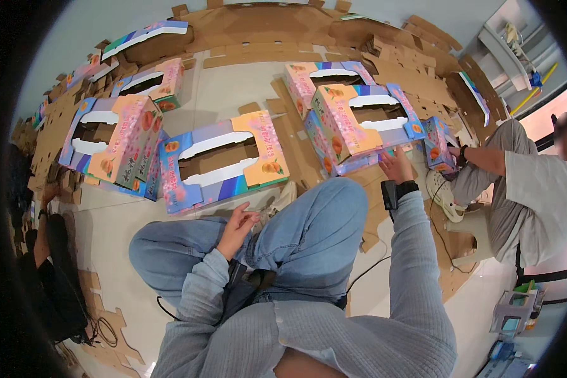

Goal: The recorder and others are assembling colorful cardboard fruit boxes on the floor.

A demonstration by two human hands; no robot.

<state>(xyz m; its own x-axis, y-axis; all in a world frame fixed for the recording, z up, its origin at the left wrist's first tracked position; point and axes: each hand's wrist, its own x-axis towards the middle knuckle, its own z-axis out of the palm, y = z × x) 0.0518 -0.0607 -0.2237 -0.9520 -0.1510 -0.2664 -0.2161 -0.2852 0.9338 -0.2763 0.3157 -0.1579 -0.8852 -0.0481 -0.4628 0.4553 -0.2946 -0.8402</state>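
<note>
My left hand (237,230) is above my crossed legs with its fingers loosely apart and nothing in them. Just beyond it a printed cardboard fruit box (272,165), pink, orange and blue with a large opening in its top, sits on the floor. To the right, my right hand (397,169) is open, its fingertips at the near lower edge of a similar box (334,123). That box rests on another printed box (315,142); whether my fingers touch it I cannot tell. A dark band and a small black device are on my right wrist.
More printed boxes (132,135) stand at the left. Flattened brown cardboard (264,28) lines the wall and covers parts of the floor. A seated person (542,183) at the right reaches to a small printed box (439,148). Another person's dark-clothed legs (60,277) are at the left.
</note>
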